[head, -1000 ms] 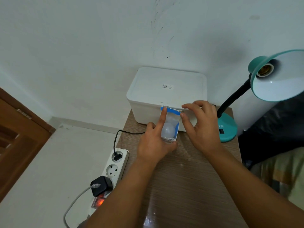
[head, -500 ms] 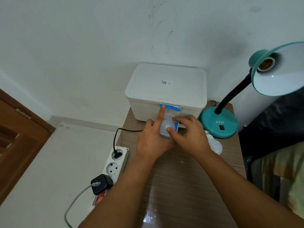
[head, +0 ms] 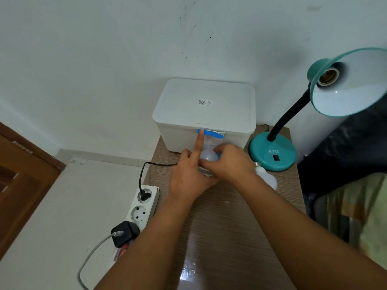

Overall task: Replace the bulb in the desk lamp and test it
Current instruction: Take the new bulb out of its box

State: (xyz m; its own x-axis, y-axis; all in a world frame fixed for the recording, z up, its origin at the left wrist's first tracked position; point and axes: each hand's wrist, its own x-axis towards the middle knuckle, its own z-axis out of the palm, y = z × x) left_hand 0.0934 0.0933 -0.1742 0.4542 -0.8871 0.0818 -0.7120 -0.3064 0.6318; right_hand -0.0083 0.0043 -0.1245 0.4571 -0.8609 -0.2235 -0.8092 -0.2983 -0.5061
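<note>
Head view: brown wood-grain desk point(head: 230, 227) carrying a white lidded plastic storage box point(head: 204, 114) at the rear and a teal gooseneck desk lamp point(head: 272, 151) at right, socket bare. Left hand point(head: 189, 181), grip wrapped around a small blue-and-white bulb carton point(head: 210, 136) standing against the box front, forefinger extended up its flap. Right hand point(head: 230, 164), grip pinching the white round bulb point(head: 207, 155) inside that carton. Second white bulb point(head: 267, 178) lying beside the lamp base. White power strip point(head: 144, 204) at the desk's left edge.

White wall point(head: 104, 59) bears dark scuff marks point(head: 188, 38); pale floor point(head: 52, 206); brown wooden door point(head: 18, 176) at left.
</note>
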